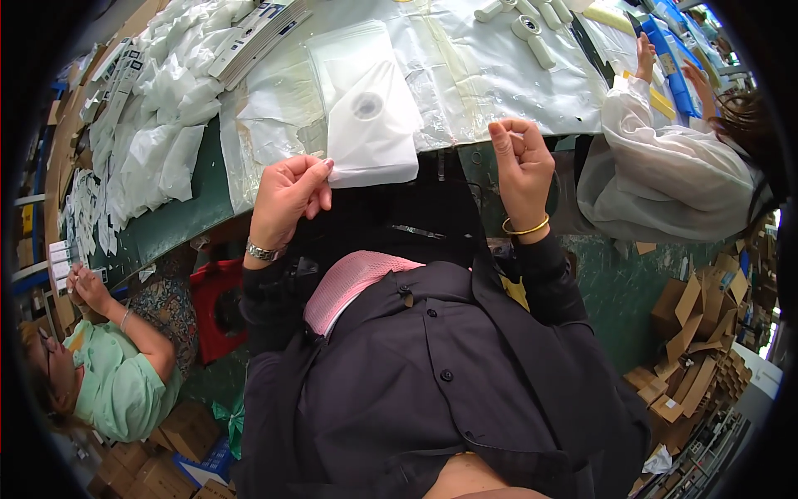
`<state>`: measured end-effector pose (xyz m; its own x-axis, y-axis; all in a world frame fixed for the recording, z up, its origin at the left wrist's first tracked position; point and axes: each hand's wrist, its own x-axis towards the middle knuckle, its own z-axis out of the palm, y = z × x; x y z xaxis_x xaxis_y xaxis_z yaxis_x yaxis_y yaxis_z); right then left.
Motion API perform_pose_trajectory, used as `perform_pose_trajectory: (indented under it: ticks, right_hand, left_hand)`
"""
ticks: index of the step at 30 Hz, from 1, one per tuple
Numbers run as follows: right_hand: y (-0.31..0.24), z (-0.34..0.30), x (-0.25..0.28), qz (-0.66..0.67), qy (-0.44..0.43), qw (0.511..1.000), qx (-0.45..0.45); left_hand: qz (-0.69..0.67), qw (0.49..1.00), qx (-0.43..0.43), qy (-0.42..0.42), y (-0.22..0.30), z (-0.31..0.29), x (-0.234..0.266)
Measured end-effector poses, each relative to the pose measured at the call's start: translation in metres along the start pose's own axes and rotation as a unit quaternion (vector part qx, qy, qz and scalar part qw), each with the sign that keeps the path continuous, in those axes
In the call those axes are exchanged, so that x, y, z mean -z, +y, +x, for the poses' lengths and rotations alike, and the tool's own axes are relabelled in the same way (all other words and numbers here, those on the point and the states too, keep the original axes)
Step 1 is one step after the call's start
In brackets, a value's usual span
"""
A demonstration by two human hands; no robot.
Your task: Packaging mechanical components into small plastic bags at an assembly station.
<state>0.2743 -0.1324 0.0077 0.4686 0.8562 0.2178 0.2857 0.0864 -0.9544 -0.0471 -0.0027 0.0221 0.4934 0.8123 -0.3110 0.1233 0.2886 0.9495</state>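
My left hand [291, 191] pinches the lower left corner of a white translucent plastic bag [378, 154] between thumb and forefinger. The bag hangs slightly over the table's near edge. Through its film shows a round, grey-ringed shape [366, 105]. Under its upper end lies a stack of clear, flat bags [349, 51]. Off to the right, my right hand [524, 166] is raised near the table edge, apart from the bag. Its fingers are curled in with the thumb against them; what they hold, if anything, cannot be made out.
A heap of filled white bags [166, 116] covers the table's left, beside a stack of printed flat cartons [258, 37]. White cylindrical parts [532, 37] lie at the far right. One co-worker [665, 166] sits right, another [125, 358] left. Cardboard boxes [698, 316] pile up behind.
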Motion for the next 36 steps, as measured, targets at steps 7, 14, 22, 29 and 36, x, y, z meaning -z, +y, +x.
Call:
perform_pose_trajectory:
  ticks: [7,14,22,29,36]
  right_hand:
    - [0.006,-0.009,-0.021,-0.330,0.027,0.908,0.258]
    - [-0.002,-0.005,-0.053,-0.297,-0.078,0.903,0.301]
    - [0.003,0.015,-0.067,-0.237,-0.099,0.912,0.321]
    - [-0.005,0.042,-0.076,-0.175,-0.059,0.935,0.303]
    - [0.012,0.062,-0.097,-0.152,-0.024,0.951,0.269]
  left_hand:
    - [0.088,0.974,-0.181,0.103,-0.011,0.000,0.011]
    - [0.421,0.777,-0.451,0.127,0.006,0.010,-0.029]
    - [0.410,0.770,-0.478,0.100,-0.010,0.027,-0.026]
    - [0.299,0.837,-0.422,0.180,-0.012,0.038,-0.033]
    - [0.158,0.913,-0.275,0.258,-0.021,0.058,-0.037]
